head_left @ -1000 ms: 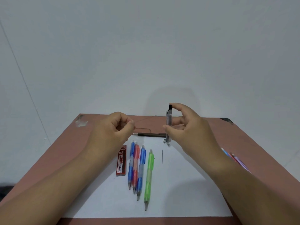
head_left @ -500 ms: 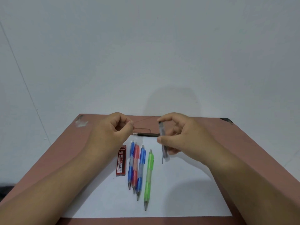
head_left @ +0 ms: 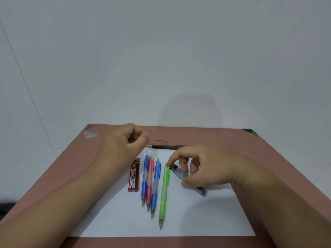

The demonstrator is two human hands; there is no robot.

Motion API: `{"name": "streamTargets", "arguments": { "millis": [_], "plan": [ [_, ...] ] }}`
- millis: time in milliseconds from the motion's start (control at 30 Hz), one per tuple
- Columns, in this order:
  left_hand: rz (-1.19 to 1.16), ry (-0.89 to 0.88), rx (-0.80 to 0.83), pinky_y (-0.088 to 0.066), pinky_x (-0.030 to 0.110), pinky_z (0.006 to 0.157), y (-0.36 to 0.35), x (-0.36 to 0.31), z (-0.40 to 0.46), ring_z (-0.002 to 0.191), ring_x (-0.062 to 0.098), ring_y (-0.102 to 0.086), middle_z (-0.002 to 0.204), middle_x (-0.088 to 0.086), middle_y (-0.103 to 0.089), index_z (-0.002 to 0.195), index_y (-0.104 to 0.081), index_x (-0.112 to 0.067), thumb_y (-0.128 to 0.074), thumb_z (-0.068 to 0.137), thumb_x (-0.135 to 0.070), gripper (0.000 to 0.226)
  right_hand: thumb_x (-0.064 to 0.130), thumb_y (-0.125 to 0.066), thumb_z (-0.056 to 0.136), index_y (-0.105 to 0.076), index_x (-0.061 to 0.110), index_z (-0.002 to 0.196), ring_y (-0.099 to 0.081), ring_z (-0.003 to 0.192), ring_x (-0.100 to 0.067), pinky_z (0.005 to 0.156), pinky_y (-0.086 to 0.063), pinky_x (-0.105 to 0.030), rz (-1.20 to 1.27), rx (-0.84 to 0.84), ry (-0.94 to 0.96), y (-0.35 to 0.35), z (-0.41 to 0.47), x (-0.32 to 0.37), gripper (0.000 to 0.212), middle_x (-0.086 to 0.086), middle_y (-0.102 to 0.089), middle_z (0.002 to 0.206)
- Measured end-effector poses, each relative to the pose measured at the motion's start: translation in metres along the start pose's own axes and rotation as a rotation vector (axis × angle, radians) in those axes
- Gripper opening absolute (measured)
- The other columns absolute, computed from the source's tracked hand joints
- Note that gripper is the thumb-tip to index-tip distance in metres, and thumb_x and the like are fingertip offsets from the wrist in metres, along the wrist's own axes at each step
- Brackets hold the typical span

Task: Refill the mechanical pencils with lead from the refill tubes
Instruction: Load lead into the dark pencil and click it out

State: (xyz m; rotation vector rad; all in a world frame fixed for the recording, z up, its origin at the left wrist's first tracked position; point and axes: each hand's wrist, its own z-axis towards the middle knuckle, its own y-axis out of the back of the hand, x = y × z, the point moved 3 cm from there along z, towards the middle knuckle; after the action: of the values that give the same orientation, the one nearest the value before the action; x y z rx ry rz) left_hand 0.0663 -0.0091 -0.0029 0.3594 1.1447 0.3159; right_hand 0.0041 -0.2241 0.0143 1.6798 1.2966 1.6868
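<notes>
The right hand [head_left: 206, 169] pinches a clear grey refill tube [head_left: 180, 174] with curled fingers, low over the white paper sheet [head_left: 206, 217] on the counter [head_left: 250, 149]; the tube's long axis runs diagonally, black cap toward the far-left corner, beside the green mechanical pencil [head_left: 164, 194]. The left hand [head_left: 123, 142] is curled, thumb against forefinger; whether it holds anything cannot be told.

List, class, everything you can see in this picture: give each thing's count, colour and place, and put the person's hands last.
Square wooden table: one, reddish brown, against the wall.
Sheet of paper: one, white, on the table.
Flat lead refill box: one, red, left on the paper.
Plastic mechanical pencils: two blue, one red, one green, side by side, tips near.
Dark pencil: one, crosswise at the paper's far edge.
Clear grey refill tube: one, right of the green pencil.
Left hand: fingers curled, pinched; contents unclear.
Right hand: holds the tube.
</notes>
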Motion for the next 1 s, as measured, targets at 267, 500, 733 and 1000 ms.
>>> {"name": "streamTargets", "arguments": {
  "millis": [267, 500, 733, 1000],
  "plan": [
    [-0.002, -0.006, 0.015, -0.048, 0.010, 0.053, 0.000, -0.001, -0.001, 0.075, 0.003, -0.066, 0.078, -0.013, -0.071, 0.085, -0.068, -0.028, -0.064, 0.095, -0.037, 0.014, 0.032, -0.080, 0.079, -0.063, 0.053, 0.112, -0.057, 0.066, 0.006, 0.068, -0.053, -0.022, -0.081, -0.087, -0.063, 0.006, 0.002, -0.012, 0.042, 0.025, -0.061, 0.097],
    [0.003, -0.022, 0.045, -0.045, 0.008, 0.051, -0.001, -0.005, -0.004, 0.071, -0.004, -0.064, 0.077, -0.016, -0.070, 0.083, -0.069, -0.025, -0.064, 0.095, -0.035, 0.016, 0.053, -0.080, 0.076, -0.068, 0.043, 0.096, -0.054, 0.066, 0.002, 0.065, -0.047, -0.024, -0.050, -0.303, -0.014, 0.012, 0.000, -0.011, 0.026, 0.019, -0.063, 0.081],
    [0.111, -0.072, 0.145, -0.051, 0.015, 0.051, -0.006, -0.011, -0.009, 0.069, -0.003, -0.067, 0.075, -0.028, -0.068, 0.083, -0.068, -0.037, -0.063, 0.093, -0.042, 0.013, 0.034, -0.074, 0.089, -0.069, 0.041, 0.108, -0.054, 0.071, -0.010, 0.062, -0.046, -0.022, -0.158, -0.720, 0.207, 0.011, 0.002, -0.007, 0.021, 0.010, -0.055, 0.070],
    [0.179, -0.253, 0.136, -0.052, 0.017, 0.055, -0.008, -0.020, -0.013, 0.073, -0.003, -0.066, 0.082, -0.034, -0.065, 0.077, -0.059, -0.047, -0.063, 0.092, -0.040, 0.017, 0.029, -0.070, 0.092, -0.078, 0.032, 0.099, -0.058, 0.075, -0.007, 0.065, -0.053, -0.029, -0.317, -0.804, 0.339, 0.003, 0.009, 0.003, 0.011, 0.013, -0.065, 0.082]
  ]
}}
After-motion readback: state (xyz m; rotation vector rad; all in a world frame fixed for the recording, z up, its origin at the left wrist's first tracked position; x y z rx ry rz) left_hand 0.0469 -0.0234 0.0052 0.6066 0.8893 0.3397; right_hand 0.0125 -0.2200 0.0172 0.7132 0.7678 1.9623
